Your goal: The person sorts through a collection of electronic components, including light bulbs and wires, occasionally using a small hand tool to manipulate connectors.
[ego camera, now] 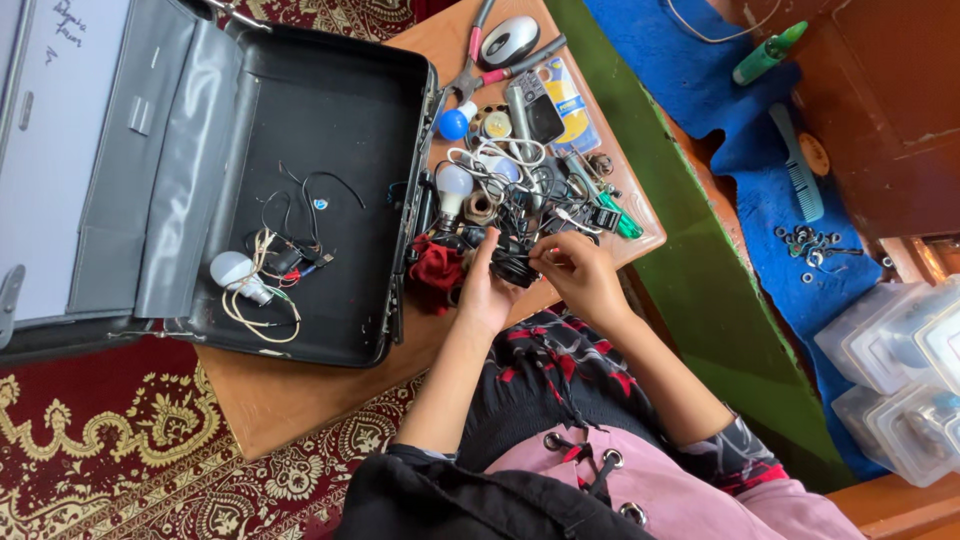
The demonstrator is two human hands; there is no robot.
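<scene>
Both my hands meet over the near edge of a low wooden table (300, 400). My left hand (484, 290) and my right hand (580, 275) together grip a small black bundle of cable (515, 266) between the fingertips. Just beyond them lies a tangled heap of wires and small parts (520, 200), with a white light bulb (453, 188) and a red cloth-like lump (437, 268) beside my left hand.
An open black briefcase (330, 130) on the left holds a white bulb (232, 270) and loose wires. Pliers (470, 75), a computer mouse (509, 40), a small phone (535, 110) and a green screwdriver (610, 210) lie farther back. Blue mat, comb (797, 170) and plastic boxes (900, 380) sit at right.
</scene>
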